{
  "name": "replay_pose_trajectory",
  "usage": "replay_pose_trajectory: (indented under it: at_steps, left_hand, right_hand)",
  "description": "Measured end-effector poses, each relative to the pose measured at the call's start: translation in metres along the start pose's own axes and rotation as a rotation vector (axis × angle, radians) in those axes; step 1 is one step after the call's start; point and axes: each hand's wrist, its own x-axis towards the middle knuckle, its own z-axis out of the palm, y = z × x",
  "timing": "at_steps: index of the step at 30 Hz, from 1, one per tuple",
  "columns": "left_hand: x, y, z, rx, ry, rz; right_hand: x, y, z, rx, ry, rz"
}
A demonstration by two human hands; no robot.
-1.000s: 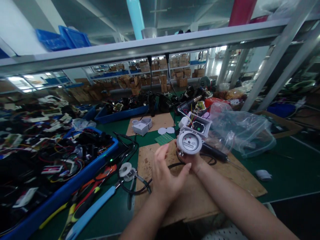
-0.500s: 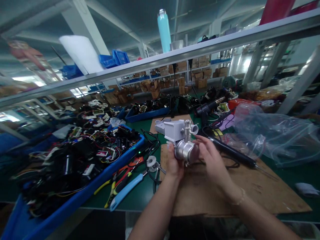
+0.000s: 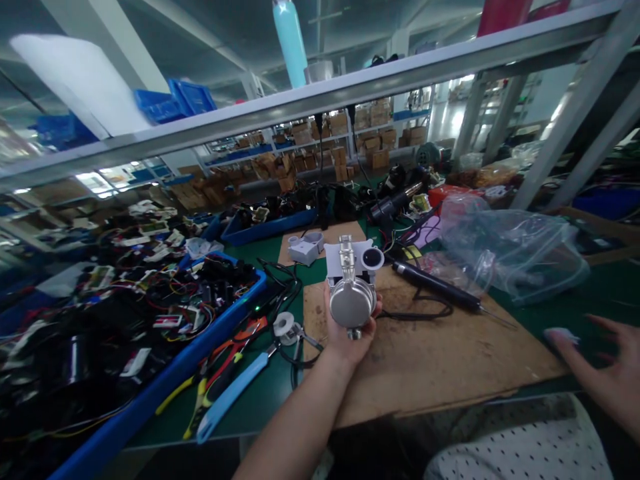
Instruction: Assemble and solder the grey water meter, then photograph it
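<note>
A metal and light grey plastic assembly (image 3: 353, 300) is held up over the brown board, its round silver cap facing me. My left hand (image 3: 350, 337) is wrapped round it from below. Far to the right, my right hand (image 3: 607, 367) has its thumb and fingers spread, the thumb at a small white wad (image 3: 564, 335) on the green table. Whether the thumb touches the wad, I cannot tell. Behind the assembly lies another grey plastic part (image 3: 306, 249).
A blue tray (image 3: 200, 357) of black parts and wires fills the left. Pliers (image 3: 220, 373), a blue-handled tool (image 3: 233, 397) and a solder spool (image 3: 284, 325) lie beside it. Rightward are a black corded tool (image 3: 440, 287) and plastic bags (image 3: 520, 257). A shelf (image 3: 320, 100) crosses above.
My right hand has left the assembly and moved far right to the white wad, fingers spread. The assembly has turned so its round cap faces me. The view has swung right.
</note>
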Motion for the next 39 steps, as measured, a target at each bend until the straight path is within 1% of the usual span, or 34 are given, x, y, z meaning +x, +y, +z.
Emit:
replay_pose_trajectory:
  at_steps: [1, 2, 3, 4, 6, 7, 8, 10, 13, 17, 22, 25, 27, 29, 32, 35, 37, 39]
  left_hand:
    - [0.000, 0.000, -0.002, -0.011, -0.002, -0.005]
    - [0.000, 0.000, -0.003, -0.020, -0.003, -0.005]
    - [0.000, 0.000, -0.005, -0.028, -0.002, -0.004]
    - [0.000, 0.000, -0.005, -0.034, 0.000, -0.003]
    - [-0.001, 0.000, -0.006, -0.048, 0.003, -0.003]
    - [-0.002, 0.001, -0.005, -0.056, 0.005, -0.007]
    - [-0.004, 0.001, -0.004, -0.066, 0.006, -0.012]
    - [-0.005, 0.002, -0.002, -0.092, 0.010, -0.030]
    - [-0.003, 0.004, 0.001, -0.140, 0.020, -0.069]
    - [-0.002, 0.003, 0.003, -0.136, 0.042, -0.080]
    - [-0.006, -0.003, 0.004, -0.074, 0.061, -0.080]
    - [-0.006, -0.007, 0.004, -0.019, 0.062, -0.092]
    - [-0.004, -0.010, 0.002, 0.017, 0.053, -0.095]
    - [-0.004, -0.012, 0.002, 0.053, 0.043, -0.097]
    - [-0.004, -0.015, 0.003, 0.097, 0.031, -0.109]
    - [-0.005, -0.018, 0.007, 0.129, 0.023, -0.132]
    - [-0.006, -0.019, 0.011, 0.142, 0.025, -0.136]
    - [-0.007, -0.020, 0.015, 0.142, 0.034, -0.124]
  right_hand:
    - [0.000, 0.014, 0.005, -0.082, -0.004, 0.003]
    - [0.000, 0.023, 0.009, -0.121, -0.050, -0.003]
    - [0.001, 0.027, 0.010, -0.145, -0.098, -0.007]
    - [0.002, 0.026, 0.010, -0.114, -0.148, -0.010]
    - [0.003, 0.014, 0.004, -0.016, -0.226, 0.006]
    - [0.004, 0.005, 0.000, 0.034, -0.243, 0.046]
    - [0.004, -0.003, -0.005, 0.044, -0.250, 0.073]
    - [0.004, -0.017, -0.013, 0.058, -0.268, 0.069]
    - [0.004, -0.026, -0.017, 0.076, -0.301, 0.068]
    - [-0.003, -0.033, -0.023, 0.125, -0.264, 0.151]
    - [-0.012, -0.055, -0.038, 0.259, -0.206, 0.187]
    - [-0.017, -0.068, -0.041, 0.363, -0.146, 0.213]
    - [-0.019, -0.080, -0.040, 0.438, -0.104, 0.234]
    - [-0.020, -0.097, -0.038, 0.517, -0.085, 0.243]
    - [-0.020, -0.131, -0.040, 0.643, -0.086, 0.225]
    - [-0.016, -0.166, -0.046, 0.816, -0.066, 0.195]
    - [-0.015, -0.185, -0.052, 0.952, -0.076, 0.206]
    - [-0.015, -0.198, -0.056, 1.087, -0.121, 0.240]
